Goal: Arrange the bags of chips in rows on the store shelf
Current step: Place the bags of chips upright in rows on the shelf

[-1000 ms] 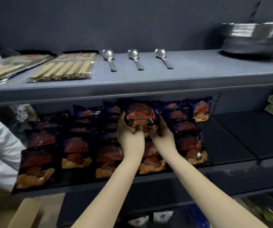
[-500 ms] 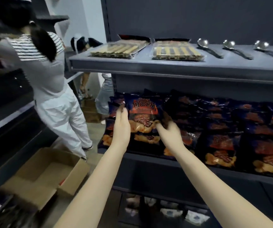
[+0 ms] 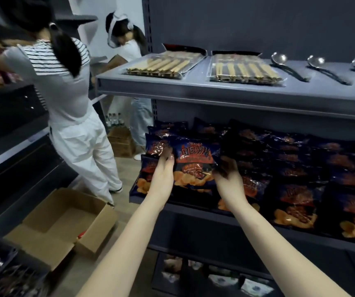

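I hold a dark blue bag of chips (image 3: pixel 193 161) with an orange label between both hands, upright, just in front of the left end of the middle shelf (image 3: pixel 193 207). My left hand (image 3: pixel 161 176) presses its left edge and my right hand (image 3: pixel 228 181) grips its right edge. Behind and to the right, several matching bags (image 3: pixel 296 189) lie in overlapping rows across the shelf. More bags (image 3: pixel 157 144) stand stacked at the shelf's far left corner, right behind my left hand.
The upper shelf (image 3: pixel 215 93) carries two packs of wafer sticks (image 3: pixel 245 70) and three metal ladles (image 3: pixel 287 67). An open cardboard box (image 3: pixel 61 224) sits on the floor at the left. A person in a striped shirt (image 3: pixel 65 82) stands close by; another person (image 3: pixel 127 46) bends further back.
The view has swung left and the held bag has moved from the middle of the shelf to its left end. Both hands keep hold of the bag.
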`<act>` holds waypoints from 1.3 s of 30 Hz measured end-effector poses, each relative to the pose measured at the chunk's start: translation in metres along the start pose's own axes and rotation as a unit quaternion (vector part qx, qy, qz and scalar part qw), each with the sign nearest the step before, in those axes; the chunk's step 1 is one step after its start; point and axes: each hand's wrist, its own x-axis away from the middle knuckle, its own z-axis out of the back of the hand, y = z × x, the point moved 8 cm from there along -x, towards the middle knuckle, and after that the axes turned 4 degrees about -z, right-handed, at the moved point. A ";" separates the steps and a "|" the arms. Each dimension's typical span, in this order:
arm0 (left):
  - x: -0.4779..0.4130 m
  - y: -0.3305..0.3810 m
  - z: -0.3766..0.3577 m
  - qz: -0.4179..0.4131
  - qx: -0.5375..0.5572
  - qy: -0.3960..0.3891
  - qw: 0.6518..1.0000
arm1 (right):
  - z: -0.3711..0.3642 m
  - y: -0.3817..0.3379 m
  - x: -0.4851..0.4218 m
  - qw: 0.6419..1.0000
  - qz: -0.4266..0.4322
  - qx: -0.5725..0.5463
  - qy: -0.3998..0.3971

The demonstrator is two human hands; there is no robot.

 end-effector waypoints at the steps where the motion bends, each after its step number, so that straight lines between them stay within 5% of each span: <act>1: 0.000 0.002 -0.004 -0.011 -0.002 0.002 1.000 | 0.002 0.004 -0.001 1.000 -0.002 0.004 0.003; 10: -0.006 -0.002 -0.025 -0.045 -0.023 0.023 0.998 | 0.008 0.024 -0.015 0.999 -0.021 0.026 0.009; 26: -0.001 -0.030 -0.006 -0.050 -0.025 -0.065 0.996 | -0.006 0.036 0.026 0.995 -0.025 0.075 0.063; 39: 0.010 -0.064 -0.031 -0.138 -0.165 -0.147 0.965 | -0.018 0.051 0.035 0.966 0.097 0.181 0.154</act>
